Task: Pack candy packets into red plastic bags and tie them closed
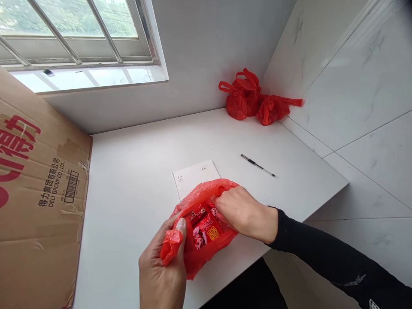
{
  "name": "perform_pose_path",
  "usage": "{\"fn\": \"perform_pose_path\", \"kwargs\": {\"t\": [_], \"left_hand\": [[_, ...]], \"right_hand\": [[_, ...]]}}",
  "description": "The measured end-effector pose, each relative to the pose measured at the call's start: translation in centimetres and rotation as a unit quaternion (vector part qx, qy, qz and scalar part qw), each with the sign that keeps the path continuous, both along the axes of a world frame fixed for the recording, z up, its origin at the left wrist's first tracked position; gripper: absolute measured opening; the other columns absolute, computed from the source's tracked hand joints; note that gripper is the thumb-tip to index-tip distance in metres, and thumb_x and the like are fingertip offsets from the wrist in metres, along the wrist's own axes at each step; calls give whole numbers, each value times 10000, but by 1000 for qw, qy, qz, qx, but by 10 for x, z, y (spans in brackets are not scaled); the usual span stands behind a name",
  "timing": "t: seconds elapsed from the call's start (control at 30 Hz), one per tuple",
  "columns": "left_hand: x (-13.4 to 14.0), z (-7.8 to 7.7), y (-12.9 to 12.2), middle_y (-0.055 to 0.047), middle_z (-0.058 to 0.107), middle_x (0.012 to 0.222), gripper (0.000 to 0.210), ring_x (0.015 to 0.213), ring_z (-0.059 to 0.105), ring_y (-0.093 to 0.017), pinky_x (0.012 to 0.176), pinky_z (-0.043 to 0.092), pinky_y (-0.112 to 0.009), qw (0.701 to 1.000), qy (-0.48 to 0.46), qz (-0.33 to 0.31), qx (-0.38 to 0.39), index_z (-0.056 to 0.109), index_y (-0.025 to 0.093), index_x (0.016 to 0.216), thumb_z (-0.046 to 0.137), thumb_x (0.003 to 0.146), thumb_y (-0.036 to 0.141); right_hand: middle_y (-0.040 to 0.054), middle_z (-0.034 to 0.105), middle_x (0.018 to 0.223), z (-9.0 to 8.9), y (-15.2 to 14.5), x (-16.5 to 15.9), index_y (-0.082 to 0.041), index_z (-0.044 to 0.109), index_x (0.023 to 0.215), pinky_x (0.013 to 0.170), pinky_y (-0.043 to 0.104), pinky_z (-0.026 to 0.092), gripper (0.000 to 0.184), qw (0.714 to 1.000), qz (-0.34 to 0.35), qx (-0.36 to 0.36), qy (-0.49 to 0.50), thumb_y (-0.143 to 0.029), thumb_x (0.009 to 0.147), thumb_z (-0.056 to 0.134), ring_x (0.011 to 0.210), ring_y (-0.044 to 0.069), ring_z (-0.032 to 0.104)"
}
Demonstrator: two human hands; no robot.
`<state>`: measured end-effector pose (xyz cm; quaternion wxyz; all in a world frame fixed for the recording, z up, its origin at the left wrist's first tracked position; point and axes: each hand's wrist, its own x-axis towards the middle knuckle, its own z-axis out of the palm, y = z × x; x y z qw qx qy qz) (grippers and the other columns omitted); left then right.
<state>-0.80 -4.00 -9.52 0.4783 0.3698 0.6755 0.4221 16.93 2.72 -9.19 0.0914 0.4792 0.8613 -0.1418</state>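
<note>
A thin red plastic bag (206,257) is held with its mouth open over the table's front part. Inside lie several small red printed packets (207,229) with yellow and pink markings. My left hand (165,262) is closed on the bag's left rim, thumb on top, with a bunched handle sticking out beside the thumb. At the right rim, my right hand (243,212) is curled around the plastic, its fingertips reaching into the mouth beside the packets and partly hidden. A white sheet of paper (195,176) with handwriting lies just behind the bag, partly covered by it.
A black pen (257,165) lies on the white table (135,171) right of the paper. Several filled red bags (247,96) stand in the far right corner against the wall. A large cardboard box (41,206) borders the left side, below a barred window (80,34).
</note>
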Motion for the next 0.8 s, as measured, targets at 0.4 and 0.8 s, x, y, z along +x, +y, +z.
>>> {"fn": "perform_pose_path", "kwargs": {"t": [0.4,0.8], "left_hand": [[-2,-1,2,-58,780,1047,581,957,711,-253,609,569,-203,1000,-12,8,-6,762,216,1174,717,801,659],[0,5,0,-48,788,1001,495,911,713,-234,649,562,-213,1000,-1,-8,6,772,196,1131,665,868,602]], "right_hand": [[10,637,687,3,-2,2,-166,615,780,499,329,224,162,1000,-2,16,4,-142,939,590,531,145,435],[-33,478,548,-17,-4,8,-206,505,713,464,331,171,325,990,-63,119,44,-226,1036,478,440,139,330]]}}
